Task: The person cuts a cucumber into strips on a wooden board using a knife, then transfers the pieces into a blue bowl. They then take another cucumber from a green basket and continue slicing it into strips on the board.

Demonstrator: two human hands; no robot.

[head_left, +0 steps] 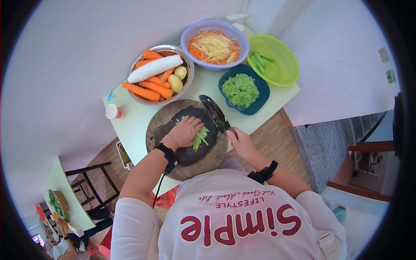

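Left hand (187,131) on greens (201,138), knife (214,113) in right hand (243,145)

A pale table (135,119) stands by a white wall (86,65), over a wood floor (274,139). A round board (217,151) lies under the left fingers. Past them is a purple bowl (213,66).

The left hand is palm down, its fingers close together on the greens; I cannot tell if they pinch any. The right fingers curl around the knife's handle, and its blade slants just beside the left fingertips.
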